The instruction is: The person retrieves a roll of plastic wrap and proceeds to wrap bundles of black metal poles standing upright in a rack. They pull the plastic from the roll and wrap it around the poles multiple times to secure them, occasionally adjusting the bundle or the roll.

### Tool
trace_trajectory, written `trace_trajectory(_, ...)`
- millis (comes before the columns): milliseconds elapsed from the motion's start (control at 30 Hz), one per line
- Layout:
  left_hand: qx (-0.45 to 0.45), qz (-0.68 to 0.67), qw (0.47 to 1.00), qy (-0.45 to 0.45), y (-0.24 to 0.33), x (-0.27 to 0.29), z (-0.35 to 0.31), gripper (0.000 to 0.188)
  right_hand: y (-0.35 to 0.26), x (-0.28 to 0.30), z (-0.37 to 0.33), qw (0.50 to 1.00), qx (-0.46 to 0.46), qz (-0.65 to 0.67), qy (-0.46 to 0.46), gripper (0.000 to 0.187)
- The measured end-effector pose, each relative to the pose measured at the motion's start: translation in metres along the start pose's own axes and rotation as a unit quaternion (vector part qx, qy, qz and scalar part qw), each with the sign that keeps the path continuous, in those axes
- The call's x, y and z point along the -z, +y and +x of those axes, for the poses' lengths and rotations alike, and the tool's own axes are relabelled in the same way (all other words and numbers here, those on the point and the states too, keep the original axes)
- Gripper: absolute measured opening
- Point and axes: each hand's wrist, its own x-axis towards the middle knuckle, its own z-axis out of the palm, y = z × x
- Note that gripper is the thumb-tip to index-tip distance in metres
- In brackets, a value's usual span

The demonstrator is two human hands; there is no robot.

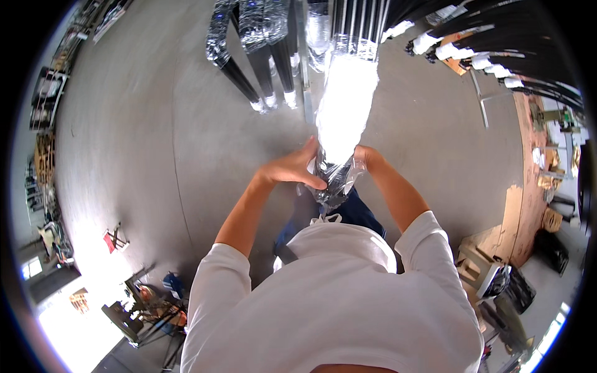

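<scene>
Long black-bar bundle in glossy clear film, near end between left hand and right hand.
Left spread open against the film, right's grip hidden; the bundle is probably heavy, stiff, slick, best cradled underneath.

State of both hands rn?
Left hand: open, thumb spread wide, at the plastic wrap.
Right hand: at the wrap's other side, mostly hidden; open or closed can't be told.
</scene>
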Motion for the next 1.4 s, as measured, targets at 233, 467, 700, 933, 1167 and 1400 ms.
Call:
trace_trajectory(233, 0.058, -0.046, 0.995, -0.065, 0.016, -0.01, 0.018, 0.092, 0.037, -0.002, -0.032, 0.995, 0.071, 0.044, -0.047, 0.057)
trace_trajectory(467, 0.009, -0.194, 0.981, 0.01, 0.006, -0.022, 0.018, 0.082, 0.067, -0.09, -0.102, 0.858, 0.33, 0.394, -0.026, 0.09)
trace_trajectory(700, 0.0, -0.25, 0.967, 0.046, -0.022, -0.04, 0.018, 0.07, 0.075, -0.131, -0.131, 0.812, 0.454, 0.275, 0.245, 0.1)
trace_trajectory(933, -0.01, -0.285, 0.956, 0.07, -0.029, -0.049, 0.016, 0.059, 0.067, -0.141, -0.131, 0.814, 0.42, 0.261, 0.304, 0.084)
trace_trajectory(1167, -0.035, -0.304, 0.949, 0.072, -0.018, -0.057, 0.016, 0.062, 0.057, -0.144, -0.133, 0.833, 0.353, 0.256, 0.34, 0.059)
trace_trajectory(1400, -0.051, -0.285, 0.956, 0.048, -0.016, -0.056, 0.013, 0.06, 0.049, -0.128, -0.144, 0.921, 0.277, 0.186, 0.201, 0.06)
